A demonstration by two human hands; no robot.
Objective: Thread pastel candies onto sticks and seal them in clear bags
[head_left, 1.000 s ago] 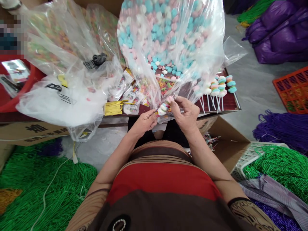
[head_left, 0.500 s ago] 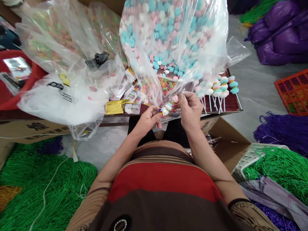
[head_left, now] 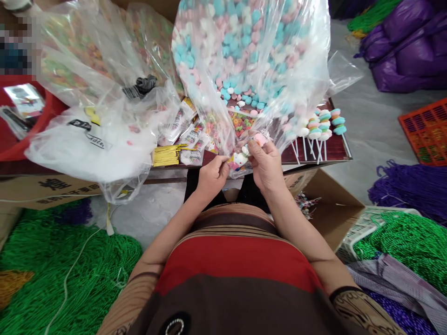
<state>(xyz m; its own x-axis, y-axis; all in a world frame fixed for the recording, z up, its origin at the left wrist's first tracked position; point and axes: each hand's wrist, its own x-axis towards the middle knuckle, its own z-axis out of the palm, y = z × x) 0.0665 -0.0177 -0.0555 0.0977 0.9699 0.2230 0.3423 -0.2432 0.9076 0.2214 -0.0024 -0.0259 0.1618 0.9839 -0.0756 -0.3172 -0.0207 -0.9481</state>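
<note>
A person's left hand (head_left: 213, 176) and right hand (head_left: 267, 165) pinch opposite ends of a pastel marshmallow stack (head_left: 239, 161) (partly hidden) between them, with a large clear bag of marshmallows (head_left: 240, 42) just beyond the grip and marshmallow sticks (head_left: 314, 126) to its right.

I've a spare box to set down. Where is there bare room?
Bare grey floor shows between the table and the orange crate. On the table, a small patch shows at the front right corner, beside the marshmallow lollies. Its left is crowded with a white bag and packets, its middle with a big marshmallow bag.
</note>
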